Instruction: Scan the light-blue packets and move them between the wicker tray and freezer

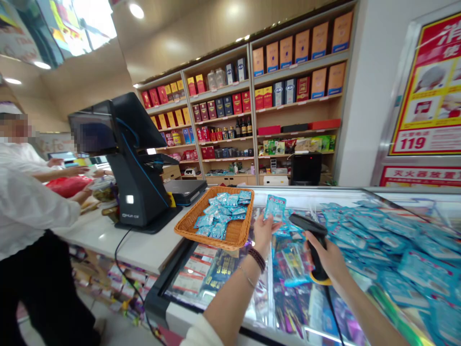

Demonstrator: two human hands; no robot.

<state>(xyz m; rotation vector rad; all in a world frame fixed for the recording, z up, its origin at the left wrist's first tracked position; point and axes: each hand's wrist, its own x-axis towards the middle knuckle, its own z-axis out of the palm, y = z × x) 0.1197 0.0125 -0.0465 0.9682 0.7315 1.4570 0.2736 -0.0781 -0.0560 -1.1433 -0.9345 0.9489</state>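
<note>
Stretched forward, the left hand (265, 231) pinches a blue packet (275, 206); beside it, the right hand (330, 257) clasps a scanner (311, 228).

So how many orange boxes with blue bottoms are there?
8: six orange boxes on the top right shelf, two at the right of the shelf below. Others may hide behind.
</note>
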